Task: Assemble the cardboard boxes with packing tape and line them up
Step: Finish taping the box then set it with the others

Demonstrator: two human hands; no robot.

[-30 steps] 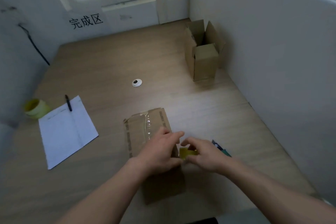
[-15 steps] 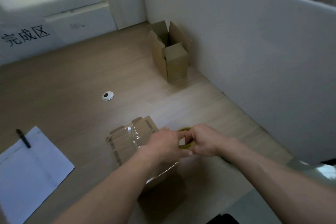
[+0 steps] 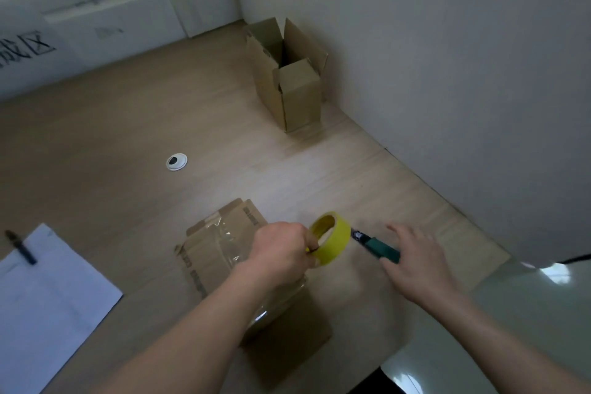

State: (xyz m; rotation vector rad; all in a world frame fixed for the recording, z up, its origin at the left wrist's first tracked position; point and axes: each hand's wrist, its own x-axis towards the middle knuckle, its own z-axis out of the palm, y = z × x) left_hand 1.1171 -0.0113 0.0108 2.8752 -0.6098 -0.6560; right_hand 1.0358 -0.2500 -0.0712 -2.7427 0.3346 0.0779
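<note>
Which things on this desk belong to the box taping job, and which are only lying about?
For the job:
- tape roll, gripped by left hand
- flat box under it
- green cutter beside the open right hand
- standing box

Lying about:
- white paper
- black pen

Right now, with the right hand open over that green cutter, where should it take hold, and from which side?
Grip the cutter by its green handle, coming down from above. It lies flat on the table, its dark tip pointing at the yellow tape roll held by the left hand, so the handle end nearest the right hand looks safest.
</note>
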